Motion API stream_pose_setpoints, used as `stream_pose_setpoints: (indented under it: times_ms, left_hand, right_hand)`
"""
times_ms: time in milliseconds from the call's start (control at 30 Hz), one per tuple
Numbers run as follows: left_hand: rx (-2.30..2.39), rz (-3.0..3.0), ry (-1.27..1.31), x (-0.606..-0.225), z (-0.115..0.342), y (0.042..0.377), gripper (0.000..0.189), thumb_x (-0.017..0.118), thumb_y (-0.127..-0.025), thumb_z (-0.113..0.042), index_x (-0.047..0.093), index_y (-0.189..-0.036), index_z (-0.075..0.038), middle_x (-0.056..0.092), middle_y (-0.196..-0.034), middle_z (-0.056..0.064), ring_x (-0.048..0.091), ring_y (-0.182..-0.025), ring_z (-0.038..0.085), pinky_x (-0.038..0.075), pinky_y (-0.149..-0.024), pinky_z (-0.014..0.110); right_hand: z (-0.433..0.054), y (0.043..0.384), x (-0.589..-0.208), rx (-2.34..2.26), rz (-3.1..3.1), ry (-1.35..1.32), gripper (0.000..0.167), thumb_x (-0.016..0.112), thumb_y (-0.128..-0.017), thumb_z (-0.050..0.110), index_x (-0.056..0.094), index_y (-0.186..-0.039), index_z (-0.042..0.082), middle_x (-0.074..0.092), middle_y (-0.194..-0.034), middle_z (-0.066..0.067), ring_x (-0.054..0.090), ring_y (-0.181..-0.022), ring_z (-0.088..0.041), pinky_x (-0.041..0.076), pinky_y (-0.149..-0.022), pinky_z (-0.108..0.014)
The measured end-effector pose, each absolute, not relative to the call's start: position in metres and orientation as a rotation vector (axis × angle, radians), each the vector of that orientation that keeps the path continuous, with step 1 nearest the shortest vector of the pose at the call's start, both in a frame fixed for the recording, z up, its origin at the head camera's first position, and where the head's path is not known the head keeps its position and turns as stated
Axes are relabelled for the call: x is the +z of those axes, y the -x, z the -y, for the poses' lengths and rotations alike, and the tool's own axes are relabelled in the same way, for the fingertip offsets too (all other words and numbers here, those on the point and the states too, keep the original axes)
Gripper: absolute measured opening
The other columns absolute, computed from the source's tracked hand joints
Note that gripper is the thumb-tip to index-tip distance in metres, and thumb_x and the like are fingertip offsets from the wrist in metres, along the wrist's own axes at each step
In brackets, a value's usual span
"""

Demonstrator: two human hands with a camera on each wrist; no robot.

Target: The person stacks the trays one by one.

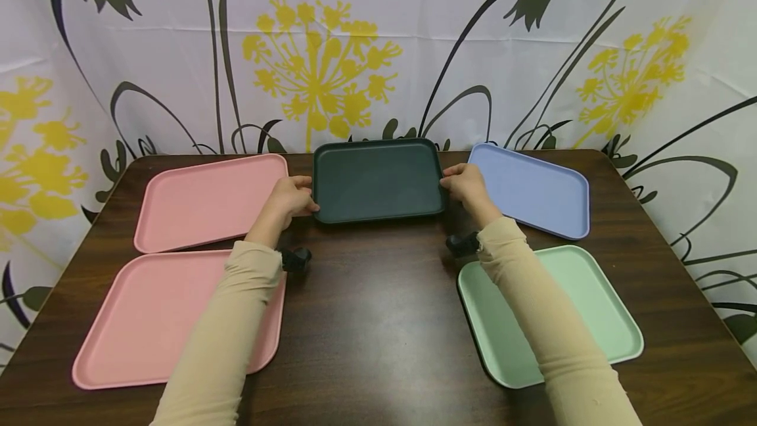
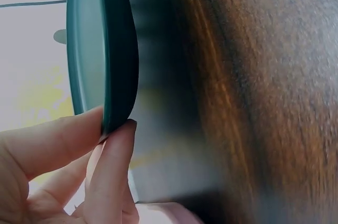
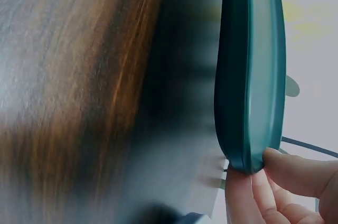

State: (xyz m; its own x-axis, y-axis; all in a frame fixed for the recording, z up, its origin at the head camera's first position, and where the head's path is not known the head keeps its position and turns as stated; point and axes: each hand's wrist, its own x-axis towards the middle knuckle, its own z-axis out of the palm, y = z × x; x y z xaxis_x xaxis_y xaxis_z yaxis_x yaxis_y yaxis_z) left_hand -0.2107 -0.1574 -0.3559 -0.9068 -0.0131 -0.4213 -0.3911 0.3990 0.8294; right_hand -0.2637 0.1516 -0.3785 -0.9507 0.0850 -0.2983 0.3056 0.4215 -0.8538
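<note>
A dark green rectangular tray (image 1: 378,179) is held level at the back middle of the table, its two short ends pinched by my hands. My left hand (image 1: 288,199) grips its left end, thumb on the rim and fingers beneath, as the left wrist view shows on the tray (image 2: 120,60). At the opposite end, my right hand (image 1: 467,188) pinches the rim the same way; in the right wrist view the tray (image 3: 248,76) stands off the wooden surface, with a gap under it.
Two pink trays, one at the back (image 1: 207,202) and one nearer (image 1: 160,321), lie on the left of the brown table (image 1: 378,347). On the right are a blue tray (image 1: 532,189) and a light green tray (image 1: 591,301). A flower-patterned curtain (image 1: 367,51) hangs behind.
</note>
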Motion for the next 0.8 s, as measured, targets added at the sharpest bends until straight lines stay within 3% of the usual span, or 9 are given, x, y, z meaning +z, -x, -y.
stream_pose_setpoints:
  times_ms: [67,233,300,400,533,633,800]
  left_hand:
    - [1.512,-2.302,0.343,-0.353,0.158,0.209,0.072,0.053,-0.085,0.014,0.024,-0.15,0.002,0.035,-0.148,0.028,0.048,-0.125,0.033,0.057,-0.083,0.02]
    - [1.517,-2.284,0.331,-0.347,0.159,0.206,0.071,0.052,-0.085,0.015,0.023,-0.149,0.003,0.036,-0.146,0.029,0.053,-0.107,0.024,0.052,-0.064,0.01]
    - [1.51,-2.286,0.314,-0.344,0.16,0.204,0.07,0.051,-0.085,0.015,0.023,-0.149,0.004,0.037,-0.145,0.03,0.054,-0.1,0.02,0.053,-0.067,0.013]
    - [1.49,-2.288,0.294,-0.341,0.161,0.202,0.067,0.049,-0.088,0.012,0.022,-0.149,0.005,0.038,-0.144,0.03,0.055,-0.1,0.02,0.056,-0.084,0.025]
    - [1.472,-2.276,0.292,-0.337,0.163,0.198,0.06,0.046,-0.094,0.005,0.022,-0.149,0.004,0.036,-0.146,0.029,0.05,-0.119,0.029,0.048,-0.104,0.044]
    - [1.458,-2.268,0.301,-0.335,0.164,0.194,0.057,0.043,-0.097,0.001,0.021,-0.149,0.004,0.035,-0.147,0.03,0.044,-0.128,0.034,0.045,-0.107,0.046]
    - [1.402,-2.297,0.289,-0.333,0.163,0.186,0.053,0.041,-0.098,0.0,0.023,-0.148,0.006,0.039,-0.143,0.03,0.045,-0.128,0.036,0.046,-0.105,0.046]
  right_hand:
    - [-0.158,0.275,-0.392,-1.559,-2.44,-0.334,0.03,0.065,-0.084,0.002,0.063,-0.114,-0.003,0.063,-0.105,-0.017,0.059,-0.076,-0.019,0.058,-0.073,-0.031]
    - [-0.152,0.254,-0.363,-1.494,-2.401,-0.314,0.041,0.056,-0.09,0.001,0.052,-0.13,-0.007,0.055,-0.125,-0.021,0.054,-0.086,-0.018,0.054,-0.095,-0.04]
    - [-0.15,0.246,-0.352,-1.479,-2.398,-0.284,0.044,0.054,-0.091,0.001,0.049,-0.134,-0.007,0.053,-0.129,-0.022,0.052,-0.085,-0.016,0.053,-0.098,-0.041]
    - [-0.149,0.238,-0.343,-1.466,-2.38,-0.253,0.045,0.052,-0.092,0.0,0.046,-0.136,-0.007,0.05,-0.136,-0.024,0.053,-0.091,-0.018,0.051,-0.102,-0.042]
    - [-0.151,0.235,-0.34,-1.443,-2.367,-0.226,0.044,0.052,-0.092,-0.001,0.046,-0.136,-0.008,0.051,-0.136,-0.025,0.056,-0.098,-0.022,0.051,-0.101,-0.042]
    - [-0.152,0.233,-0.34,-1.398,-2.371,-0.208,0.045,0.053,-0.092,-0.001,0.046,-0.135,-0.008,0.054,-0.13,-0.026,0.06,-0.092,-0.021,0.055,-0.095,-0.039]
    - [-0.153,0.228,-0.342,-1.341,-2.365,-0.18,0.044,0.055,-0.09,-0.002,0.045,-0.133,-0.011,0.056,-0.118,-0.022,0.06,-0.078,-0.015,0.059,-0.086,-0.033]
